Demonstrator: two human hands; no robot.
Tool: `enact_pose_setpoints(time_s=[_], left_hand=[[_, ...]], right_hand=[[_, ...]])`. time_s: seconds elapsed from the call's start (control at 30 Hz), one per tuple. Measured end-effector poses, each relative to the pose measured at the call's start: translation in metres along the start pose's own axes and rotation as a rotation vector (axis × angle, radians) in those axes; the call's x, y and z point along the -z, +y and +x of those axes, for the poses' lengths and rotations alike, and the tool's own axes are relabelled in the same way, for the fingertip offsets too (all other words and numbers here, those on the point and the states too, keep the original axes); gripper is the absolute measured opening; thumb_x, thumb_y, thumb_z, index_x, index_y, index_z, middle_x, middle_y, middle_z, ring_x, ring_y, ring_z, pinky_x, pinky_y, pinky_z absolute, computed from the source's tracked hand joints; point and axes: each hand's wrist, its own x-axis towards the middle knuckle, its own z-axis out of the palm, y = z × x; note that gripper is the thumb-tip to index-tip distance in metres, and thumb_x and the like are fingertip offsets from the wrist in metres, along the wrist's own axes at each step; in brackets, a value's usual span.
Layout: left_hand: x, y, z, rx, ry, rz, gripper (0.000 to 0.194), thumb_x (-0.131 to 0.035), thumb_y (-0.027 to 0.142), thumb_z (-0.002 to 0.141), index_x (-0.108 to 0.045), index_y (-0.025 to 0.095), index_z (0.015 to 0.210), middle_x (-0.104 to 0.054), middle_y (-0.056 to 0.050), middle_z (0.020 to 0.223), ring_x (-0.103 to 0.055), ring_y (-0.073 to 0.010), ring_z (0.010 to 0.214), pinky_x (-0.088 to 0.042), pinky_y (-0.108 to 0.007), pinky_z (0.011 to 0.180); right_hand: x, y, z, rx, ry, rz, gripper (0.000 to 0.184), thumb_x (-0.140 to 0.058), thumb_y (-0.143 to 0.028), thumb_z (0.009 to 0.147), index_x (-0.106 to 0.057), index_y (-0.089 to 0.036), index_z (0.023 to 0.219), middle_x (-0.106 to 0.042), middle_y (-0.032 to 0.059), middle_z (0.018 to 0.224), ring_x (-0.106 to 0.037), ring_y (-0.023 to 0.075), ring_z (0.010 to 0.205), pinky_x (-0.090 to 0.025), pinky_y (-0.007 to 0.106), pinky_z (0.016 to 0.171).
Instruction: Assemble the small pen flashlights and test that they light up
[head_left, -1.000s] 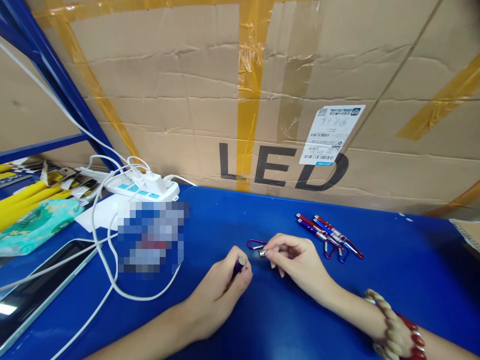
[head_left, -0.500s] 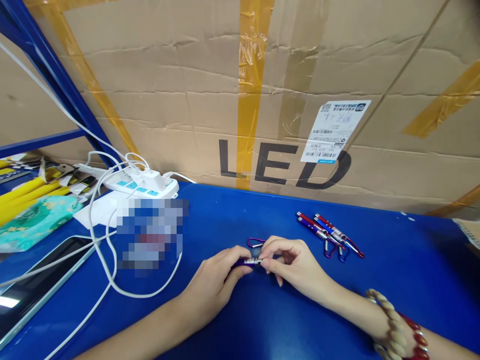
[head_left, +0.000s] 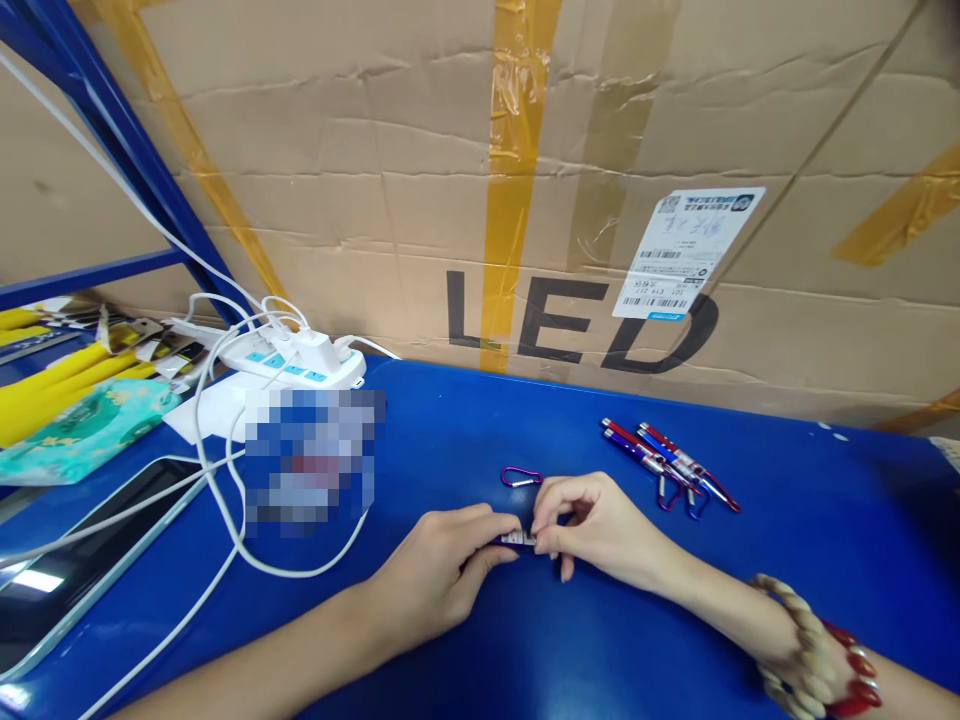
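My left hand (head_left: 442,570) and my right hand (head_left: 592,525) meet over the blue table (head_left: 465,440), both pinched on one small purple pen-shaped flashlight (head_left: 517,539). The left fingers wrap its purple body; the right fingertips grip its silver end. Most of it is hidden by my fingers. A purple carabiner clip (head_left: 520,476) lies on the table just behind my hands, and it touches neither hand. Beaded bracelets (head_left: 814,645) circle my right wrist.
Several red and blue pen flashlights with clips (head_left: 670,467) lie to the right. A white power strip (head_left: 296,358) with cables (head_left: 225,540) sits at the left, near a tablet (head_left: 82,565) and yellow and teal packets (head_left: 67,410). A large taped cardboard box (head_left: 525,180) stands behind.
My hands came together: a second ago each held a separate part, now the parts are joined between them. The carabiner stayed on the table, and the view shifted slightly.
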Motion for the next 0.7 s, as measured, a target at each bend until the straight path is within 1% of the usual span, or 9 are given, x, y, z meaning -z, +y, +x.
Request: enact_pose_setpoints(time_s=[0.1,0.23,0.4,0.53,0.7], left_hand=[[-0.0028,-0.0018,-0.0012,-0.037,0.023,0.005,0.023,-0.038,0.016,0.093,-0.059,0.015,0.086,-0.045,-0.001,0.067,-0.044,-0.0164,0.057,-0.032,-0.024,0.055],[-0.0059,-0.0044,-0.0025,-0.073,0.063,-0.043,0.025,-0.038,0.019,0.096,-0.062,0.012,0.093,-0.047,-0.002,0.069,-0.043,-0.0156,0.058,-0.033,-0.023,0.055],[-0.0069,-0.0067,-0.0027,-0.083,0.105,-0.091,0.024,-0.041,0.018,0.096,-0.064,0.015,0.101,-0.051,-0.002,0.071,-0.046,-0.0147,0.059,-0.034,-0.021,0.056],[-0.0067,-0.0078,-0.0016,-0.087,0.116,-0.106,0.024,-0.043,0.016,0.095,-0.064,0.015,0.105,-0.053,-0.002,0.072,-0.048,-0.0144,0.060,-0.035,-0.021,0.058],[-0.0069,-0.0064,-0.0018,-0.060,0.099,-0.103,0.023,-0.043,0.016,0.094,-0.064,0.016,0.102,-0.052,-0.002,0.071,-0.047,-0.0150,0.060,-0.035,-0.021,0.058]], right_hand=[[-0.0020,-0.0027,-0.0015,-0.021,0.020,-0.003,0.023,-0.082,-0.021,0.050,-0.063,-0.009,0.059,-0.056,-0.0010,0.058,-0.056,0.0078,0.046,-0.052,0.016,0.040],[-0.0025,-0.0044,-0.0026,-0.018,0.007,0.008,0.026,-0.082,-0.024,0.050,-0.063,-0.009,0.060,-0.056,-0.0010,0.057,-0.055,0.0073,0.046,-0.052,0.016,0.041],[-0.0022,-0.0036,-0.0028,0.008,0.000,0.000,0.028,-0.081,-0.027,0.054,-0.061,-0.009,0.060,-0.057,-0.0003,0.056,-0.055,0.0075,0.045,-0.051,0.017,0.042],[-0.0024,-0.0044,-0.0026,0.002,-0.017,-0.007,0.030,-0.080,-0.029,0.056,-0.058,-0.009,0.060,-0.057,-0.0003,0.054,-0.055,0.0078,0.045,-0.051,0.018,0.043],[-0.0006,-0.0044,-0.0017,-0.021,-0.054,-0.017,0.033,-0.078,-0.034,0.059,-0.056,-0.009,0.062,-0.058,-0.0001,0.053,-0.055,0.0072,0.044,-0.051,0.017,0.044]])
